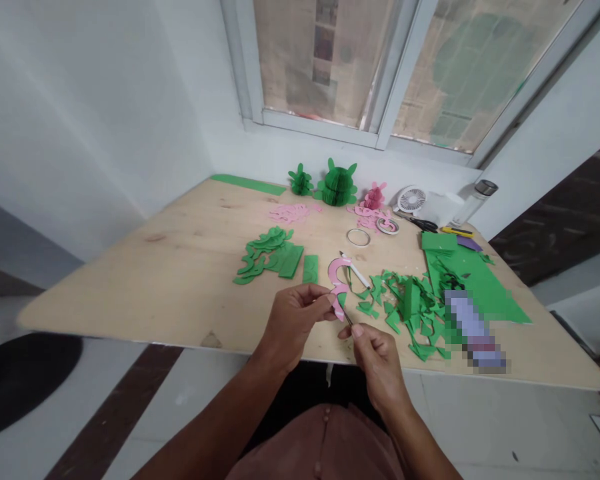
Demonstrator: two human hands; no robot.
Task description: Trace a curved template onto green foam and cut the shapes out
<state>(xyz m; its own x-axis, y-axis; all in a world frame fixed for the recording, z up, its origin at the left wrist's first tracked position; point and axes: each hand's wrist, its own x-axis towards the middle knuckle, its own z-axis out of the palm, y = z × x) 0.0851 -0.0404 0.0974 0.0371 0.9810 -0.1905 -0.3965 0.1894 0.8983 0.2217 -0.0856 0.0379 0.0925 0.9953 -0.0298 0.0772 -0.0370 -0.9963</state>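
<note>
My left hand [300, 317] pinches a curved pink paper cutout [338, 272] above the table's front part; a bit of green paper shows against it. In my right hand [377, 357] are small, thin-bladed scissors [349, 320], mostly hidden by the fingers. Their dark blades point up at the cutout's lower end. Just beyond lies a white marker pen [355, 270], with a green paper rectangle [311, 268] to its left. Green scraps [393, 313] are scattered right of my hands. Green cut shapes [267, 250] and stacked green pieces [291, 261] lie to the left.
Green and pink honeycomb paper figures [337, 185] stand by the wall, near a small white fan [412, 199] and a bottle [475, 200]. Pink cutouts [289, 213], tape rolls [359, 237], black-handled scissors [423, 224], a yellow cutter [457, 232] and green sheets [490, 290] lie around. One object [473, 327] is pixelated.
</note>
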